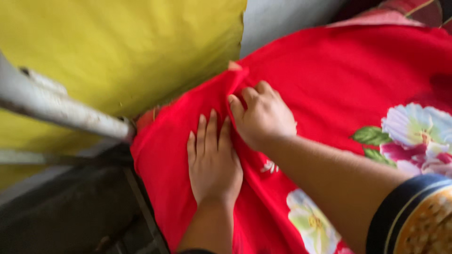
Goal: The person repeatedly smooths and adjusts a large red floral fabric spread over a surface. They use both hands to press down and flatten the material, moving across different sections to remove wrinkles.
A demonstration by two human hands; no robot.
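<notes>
Two hands work on a red floral sheet (329,84) filling centre and right of frame. Upper left: yellow cushion (117,47), white metal bar (66,113). Left hand (214,162) lies flat, fingers extended, pressing the sheet. Right hand (263,115), fingers curled, apparently pinches a fold at centre.

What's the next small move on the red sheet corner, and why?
Probably pull the pinched fold toward the corner while the flat hand keeps pressing. The right hand grips a raised ridge of the red flowered sheet, the left hand lies flat on it beside the ridge, and the fabric is bunched near the edge by the yellow wall and the metal bar.
</notes>
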